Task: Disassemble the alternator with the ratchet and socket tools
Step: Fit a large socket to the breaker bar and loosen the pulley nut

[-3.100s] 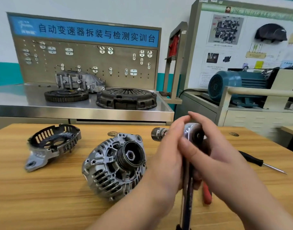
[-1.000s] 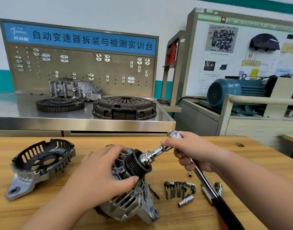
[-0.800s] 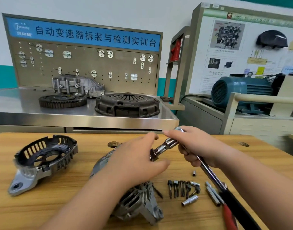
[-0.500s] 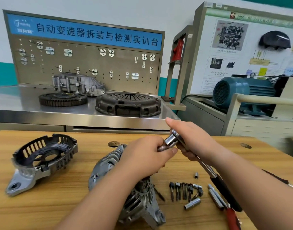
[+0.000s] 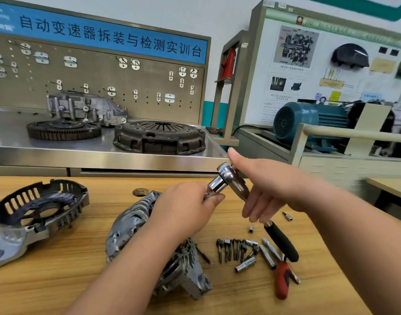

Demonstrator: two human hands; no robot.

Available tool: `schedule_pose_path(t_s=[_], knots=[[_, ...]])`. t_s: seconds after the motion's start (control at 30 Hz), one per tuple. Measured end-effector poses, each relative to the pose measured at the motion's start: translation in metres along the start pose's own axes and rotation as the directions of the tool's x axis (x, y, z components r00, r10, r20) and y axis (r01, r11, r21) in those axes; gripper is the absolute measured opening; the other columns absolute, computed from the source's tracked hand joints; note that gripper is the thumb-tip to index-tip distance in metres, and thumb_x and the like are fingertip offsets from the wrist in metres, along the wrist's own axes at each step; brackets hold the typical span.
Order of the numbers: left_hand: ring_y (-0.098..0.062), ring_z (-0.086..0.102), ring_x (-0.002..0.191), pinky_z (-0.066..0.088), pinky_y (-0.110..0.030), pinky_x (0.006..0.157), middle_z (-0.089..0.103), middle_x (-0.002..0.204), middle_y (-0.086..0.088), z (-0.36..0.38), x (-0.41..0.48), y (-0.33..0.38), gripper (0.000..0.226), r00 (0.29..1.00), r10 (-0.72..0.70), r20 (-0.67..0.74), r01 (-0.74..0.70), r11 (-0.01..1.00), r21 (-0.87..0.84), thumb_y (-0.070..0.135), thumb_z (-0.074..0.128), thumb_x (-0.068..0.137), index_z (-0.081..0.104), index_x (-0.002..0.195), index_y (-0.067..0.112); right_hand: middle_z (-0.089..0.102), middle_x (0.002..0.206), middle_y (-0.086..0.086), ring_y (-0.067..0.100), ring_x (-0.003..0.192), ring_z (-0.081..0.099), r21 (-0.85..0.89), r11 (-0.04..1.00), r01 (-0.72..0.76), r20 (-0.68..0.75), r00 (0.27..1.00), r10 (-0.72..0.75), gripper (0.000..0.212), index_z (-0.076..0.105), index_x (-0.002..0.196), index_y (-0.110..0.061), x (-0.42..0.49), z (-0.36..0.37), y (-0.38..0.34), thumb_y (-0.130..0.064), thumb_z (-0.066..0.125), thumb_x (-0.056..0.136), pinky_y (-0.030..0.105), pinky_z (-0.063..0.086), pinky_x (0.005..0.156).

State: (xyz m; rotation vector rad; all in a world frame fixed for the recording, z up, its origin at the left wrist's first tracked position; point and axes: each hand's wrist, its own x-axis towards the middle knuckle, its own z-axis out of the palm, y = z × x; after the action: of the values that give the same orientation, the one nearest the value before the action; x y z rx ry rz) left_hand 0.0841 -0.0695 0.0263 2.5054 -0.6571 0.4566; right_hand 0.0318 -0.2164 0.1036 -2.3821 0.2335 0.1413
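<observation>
Alternator point(image 5: 127, 226) lies tilted near the middle of the tabletop point(image 5: 58, 292), toward its near edge, with the pulley end hidden under the left hand point(image 5: 186, 212). That hand's fingers curl round the socket point(image 5: 215, 187) just below the ratchet point(image 5: 229, 176) head. The right hand point(image 5: 270, 189) holds the ratchet neck, thumb raised, fingers draped over it. The socket's axis slopes from the head down and left toward the alternator, so the left hand is nearer. Seating on the pulley nut cannot be confirmed.
</observation>
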Motion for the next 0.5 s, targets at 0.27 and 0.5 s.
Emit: schedule_pose_path(t_s=[0.27,0.5], knots=[[-0.008,0.048,0.058,0.028,-0.027,0.048,0.053,0.058,0.005,-0.003,-0.001,-0.002,0.046,0.998,0.049,0.042,-0.049,0.999,-0.005,0.054,0.049,0.09,0.041,0.059,0.021,0.065,0.087,0.007,0.02,0.072,0.066,0.162,0.977,0.141,-0.161,0.98,-0.115,0.051,0.057,0.088,-0.025,0.006,0.022,-0.008,-0.069,0.032,0.092,0.033,0.06,0.071],[-0.014,0.055,0.063,0.034,-0.026,0.051,0.06,0.06,0.005,-0.005,0.0,-0.003,0.044,0.996,-0.012,0.092,0.022,0.994,-0.11,0.054,0.053,0.087,0.044,0.059,0.022,0.065,0.076,0.011,0.017,0.068,0.061,-0.025,0.849,0.528,-0.289,0.809,-0.512,0.037,0.067,0.07,-0.016,0.016,0.026,-0.013,-0.032,0.049,0.098,0.026,0.045,0.059]])
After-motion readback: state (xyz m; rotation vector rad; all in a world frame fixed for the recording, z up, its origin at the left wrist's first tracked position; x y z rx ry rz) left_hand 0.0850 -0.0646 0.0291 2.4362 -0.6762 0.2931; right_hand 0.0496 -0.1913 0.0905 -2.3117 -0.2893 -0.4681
